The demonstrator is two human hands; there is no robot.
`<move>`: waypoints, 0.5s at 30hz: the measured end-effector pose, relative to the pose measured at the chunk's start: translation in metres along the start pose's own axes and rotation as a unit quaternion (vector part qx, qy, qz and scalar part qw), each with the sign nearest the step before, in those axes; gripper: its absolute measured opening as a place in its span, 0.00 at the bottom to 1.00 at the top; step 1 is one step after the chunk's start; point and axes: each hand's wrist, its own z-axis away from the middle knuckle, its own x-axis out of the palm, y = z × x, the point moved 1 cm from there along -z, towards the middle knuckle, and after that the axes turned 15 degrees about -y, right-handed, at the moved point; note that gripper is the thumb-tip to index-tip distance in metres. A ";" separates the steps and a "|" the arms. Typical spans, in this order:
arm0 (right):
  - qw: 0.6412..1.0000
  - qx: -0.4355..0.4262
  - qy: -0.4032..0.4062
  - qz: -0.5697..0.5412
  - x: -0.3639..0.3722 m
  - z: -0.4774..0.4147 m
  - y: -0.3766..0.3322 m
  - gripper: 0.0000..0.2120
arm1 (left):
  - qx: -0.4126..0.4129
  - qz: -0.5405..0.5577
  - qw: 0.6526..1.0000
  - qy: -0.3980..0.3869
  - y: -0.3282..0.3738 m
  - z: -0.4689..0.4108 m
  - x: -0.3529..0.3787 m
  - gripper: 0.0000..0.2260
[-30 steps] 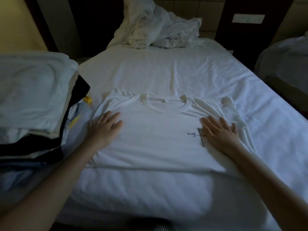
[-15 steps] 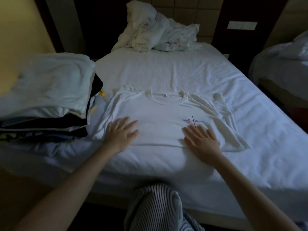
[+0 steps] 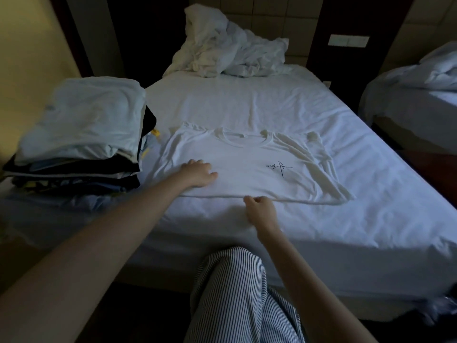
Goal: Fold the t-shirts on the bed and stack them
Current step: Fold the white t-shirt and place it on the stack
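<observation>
The right hand (image 3: 259, 211) curls its fingers at the near edge of the white t-shirt (image 3: 237, 169) and pinches the thin, soft cloth there between thumb and fingertips. The left hand (image 3: 197, 175) rests palm-down on the shirt's left side, fingers loosely bent and holding nothing. The shirt lies flat near the foot of the bed (image 3: 247, 100), ribbed round neckline away from the person, sleeves rumpled at both sides, with a small dark scrawled print (image 3: 279, 167) on the chest. Just beside it on the left stands a stack of folded clothes (image 3: 81, 134) — pale layers over dark ones. Crumpled white bedding (image 3: 230, 50) heaps at the headboard. Striped trousers (image 3: 237, 293) show below.
</observation>
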 end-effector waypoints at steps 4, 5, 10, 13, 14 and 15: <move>0.912 0.096 0.073 -0.393 0.012 -0.009 -0.013 0.12 | 0.055 0.017 0.998 -0.024 0.022 -0.014 -0.020 0.26; 0.890 0.108 0.097 -0.432 0.014 -0.013 -0.017 0.11 | 0.064 0.020 0.997 -0.021 0.027 -0.018 -0.024 0.26; 0.894 0.111 0.140 -0.410 0.030 -0.032 -0.023 0.13 | 0.104 0.080 0.991 0.008 0.045 -0.055 -0.037 0.29; 0.921 0.077 0.167 -0.342 0.031 -0.043 -0.017 0.09 | 0.107 0.098 0.989 0.039 0.052 -0.081 -0.047 0.32; 0.926 0.073 0.172 -0.329 0.031 -0.046 -0.016 0.08 | 0.110 0.094 0.988 0.049 0.054 -0.092 -0.051 0.33; 0.927 0.070 0.180 -0.322 0.032 -0.049 -0.015 0.08 | 0.116 0.085 0.988 0.064 0.056 -0.102 -0.056 0.34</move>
